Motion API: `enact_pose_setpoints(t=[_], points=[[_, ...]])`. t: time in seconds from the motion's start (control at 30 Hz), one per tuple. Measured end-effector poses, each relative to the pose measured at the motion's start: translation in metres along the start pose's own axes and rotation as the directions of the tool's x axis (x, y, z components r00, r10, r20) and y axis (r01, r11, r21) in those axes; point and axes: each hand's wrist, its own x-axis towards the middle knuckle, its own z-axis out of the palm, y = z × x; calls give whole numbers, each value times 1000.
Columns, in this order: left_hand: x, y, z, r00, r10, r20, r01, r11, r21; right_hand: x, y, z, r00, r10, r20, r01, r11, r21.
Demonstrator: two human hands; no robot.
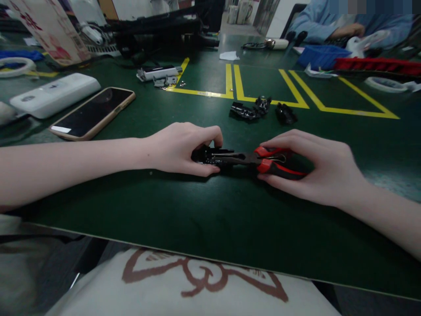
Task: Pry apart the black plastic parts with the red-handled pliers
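My left hand (184, 149) pinches a small black part (205, 156) against the green table, thumb on the near side and fingers on the far side. Pliers (272, 164) with red and black handles and long dark jaws are gripped in my right hand (319, 166). The jaw tips reach leftward to the black part; whether they clamp it I cannot tell. Between the plier handles a thin metal spring shows. Just beyond my hands lie several loose black pieces (245, 110), some shiny. Most of the held part is hidden by my left fingers.
A phone (95, 112) and a white device (54, 94) lie at left. Silver metal parts (161, 73) sit near yellow tape outlines (204, 93). A blue bin (322, 57) and red tray (378, 66) stand far right, where another person's hand (348, 31) shows.
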Motion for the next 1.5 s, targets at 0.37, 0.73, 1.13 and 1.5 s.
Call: enact_pose_setpoints(t=[0.37, 0.73, 1.13, 1.5], points=[[-2, 0, 1, 998, -35, -58, 40, 997, 72, -1, 0, 0, 1000, 11, 20, -11, 1000, -1], [-2, -3, 4, 998, 15, -65, -12, 999, 41, -1, 2, 1, 999, -34, 11, 34, 999, -25], [-2, -4, 3, 999, 19, -38, -18, 999, 36, -4, -2, 1, 1000, -18, -13, 17, 996, -87], [0, -4, 1, 1000, 9, 21, -9, 1000, 9, -1, -1, 0, 999, 42, 5, -42, 997, 59]])
